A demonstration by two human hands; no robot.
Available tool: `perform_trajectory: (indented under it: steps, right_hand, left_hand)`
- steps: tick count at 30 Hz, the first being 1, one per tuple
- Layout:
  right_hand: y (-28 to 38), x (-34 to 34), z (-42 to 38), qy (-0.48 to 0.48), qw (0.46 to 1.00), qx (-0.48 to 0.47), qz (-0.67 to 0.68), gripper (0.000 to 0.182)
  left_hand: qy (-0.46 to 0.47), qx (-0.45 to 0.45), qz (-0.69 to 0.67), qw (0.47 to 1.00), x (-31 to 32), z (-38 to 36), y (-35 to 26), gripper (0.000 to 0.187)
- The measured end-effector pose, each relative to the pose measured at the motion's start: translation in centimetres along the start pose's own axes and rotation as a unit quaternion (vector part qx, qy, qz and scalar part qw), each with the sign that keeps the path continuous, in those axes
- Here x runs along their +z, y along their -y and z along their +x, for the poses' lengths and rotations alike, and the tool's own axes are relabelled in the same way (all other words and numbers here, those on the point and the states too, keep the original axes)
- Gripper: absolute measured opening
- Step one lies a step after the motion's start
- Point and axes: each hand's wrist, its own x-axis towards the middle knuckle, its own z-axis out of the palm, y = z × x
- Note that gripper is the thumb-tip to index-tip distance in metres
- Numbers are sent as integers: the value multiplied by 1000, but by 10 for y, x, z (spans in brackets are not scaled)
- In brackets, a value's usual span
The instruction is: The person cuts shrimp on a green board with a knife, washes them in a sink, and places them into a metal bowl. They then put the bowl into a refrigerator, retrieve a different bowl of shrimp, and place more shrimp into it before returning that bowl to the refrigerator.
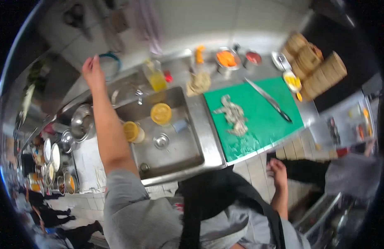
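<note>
My left hand point(93, 72) is stretched out past the sink toward the wall, beside a round, clear-looking thing with a teal rim point(111, 64). Its fingers look loosely apart, though blurred, and I see nothing in them. Low at the counter's front edge is my right hand point(277, 169), fingers curled, with a small dark shape at their tips that I cannot make out. Nearest to it is a green cutting board point(258, 124) bearing a heap of greyish raw pieces point(232, 115), perhaps shrimp, and a knife point(268, 99) with a dark handle.
Yellow-topped containers point(161, 113) stand in the sink point(175, 153). Behind the board are a bowl of orange pieces point(226, 59), a tub of red food point(253, 58) and bamboo steamers point(320, 79). An open drawer point(343, 124) and another person's sleeve point(352, 174) are at right. Metal bowls point(82, 121) sit left.
</note>
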Motion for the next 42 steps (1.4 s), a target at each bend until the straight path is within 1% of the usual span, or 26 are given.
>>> perform_trajectory:
  steps: [1,2,3,4,6,8,10,12,13,14,15,16,18,20,22,24,27,28,29,30,32,33,34,36,40,42]
  right_hand:
    - [12,-1,-2,-26,1000,16,-4,29]
    - [29,5,8,-46,999,21,-5,29]
    - [20,-7,34,-48,999,-2,-22,30]
    - [11,-20,58,-47,998,-22,-44,31]
    - [54,-22,70,-51,980,-134,-135,33]
    - [60,-37,116,-93,951,-207,-211,35]
    - [89,-44,140,-134,889,-285,-332,37]
    - [101,-52,174,-120,873,-315,-353,37]
    - [104,-56,187,-116,856,-341,-371,37]
    - [103,-57,198,-111,858,-342,-368,37]
    - [104,-56,210,-107,844,-356,-387,39]
    - [105,-56,221,-105,829,-369,-407,41]
    - [106,-56,235,-66,834,-371,-402,44]
    - [101,-61,240,-23,839,-367,-400,46]
    - [105,-61,247,15,834,-317,-452,51]
    - [105,-64,247,17,837,-325,-440,49]
    - [96,-76,251,51,884,-304,-353,46]
    - [88,-82,255,93,914,-276,-282,46]
    - [87,-87,256,134,937,-247,-209,46]
    - [85,-94,253,132,937,-247,-209,46]
    - [86,-109,223,157,981,-109,30,45]
    - [78,-121,217,153,982,-104,42,34]
    - [74,-129,204,150,982,-103,42,34]
    - [70,-143,175,108,985,-101,93,24]
    - [45,-162,147,117,978,-111,134,23]
    - [47,-166,135,164,979,-55,104,23]
  left_hand:
    - [50,-27,-70,996,-9,-56,-12,34]
    - [75,-60,-19,995,-17,-110,-32,28]
    - [155,-75,-52,984,-26,-149,-9,26]
    - [195,-114,-86,970,-28,-199,-25,25]
    - [249,-174,-28,953,-30,-284,-24,21]
    - [300,-239,-12,923,-16,-356,-29,17]
    - [349,-151,52,923,7,-407,-55,16]
    - [413,-116,45,902,40,-437,-102,19]
    - [411,-118,51,903,56,-455,-110,19]
    - [431,-69,126,891,73,-473,-114,22]
    - [447,-18,198,872,89,-485,-116,25]
    - [445,-16,200,873,104,-495,-120,25]
    - [443,15,344,828,125,-514,-127,32]
    - [432,3,376,820,133,-527,-124,33]
    - [410,1,407,816,140,-524,-122,35]
    - [425,-24,381,821,140,-521,-121,31]
    - [467,-66,275,838,152,-509,-136,29]
    - [469,-66,275,837,162,-506,-143,29]
    - [515,-172,169,822,174,-503,-150,29]
    - [549,-273,59,788,185,-500,-157,29]
    - [552,-275,44,786,206,-505,-180,29]
    - [555,-278,29,783,214,-507,-185,29]
    - [557,-279,28,782,220,-508,-183,29]
    - [578,-279,110,759,231,-510,-175,31]
    - [604,-293,123,731,252,-509,-181,39]
    - [578,-147,77,799,263,-533,-150,39]
